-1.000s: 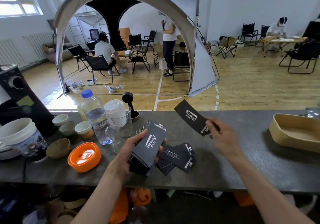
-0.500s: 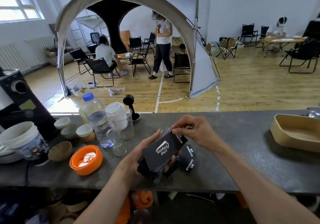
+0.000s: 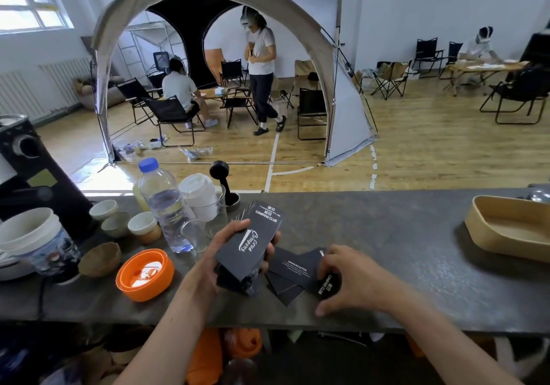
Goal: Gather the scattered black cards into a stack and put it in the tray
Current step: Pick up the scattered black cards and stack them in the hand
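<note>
My left hand (image 3: 221,258) holds a fanned stack of black cards (image 3: 248,247) with white lettering, tilted up above the grey counter. Just right of it, a few loose black cards (image 3: 293,268) lie overlapping on the counter. My right hand (image 3: 346,279) rests on the rightmost of them, fingers curled over its edge; whether it has lifted one I cannot tell. The tan tray (image 3: 479,229) stands at the far right of the counter, and I see nothing in it.
Left of the cards stand an orange bowl (image 3: 145,274), a water bottle (image 3: 165,203), glasses, small cups, a white lidded cup and a black machine (image 3: 26,176). The grey counter (image 3: 387,235) runs bare between the cards and the tray. Beyond are a tent, chairs and people.
My right hand brought the card it held in the air onto the stack in my left hand, then dropped to the loose cards on the counter. The stack stays in my left hand.
</note>
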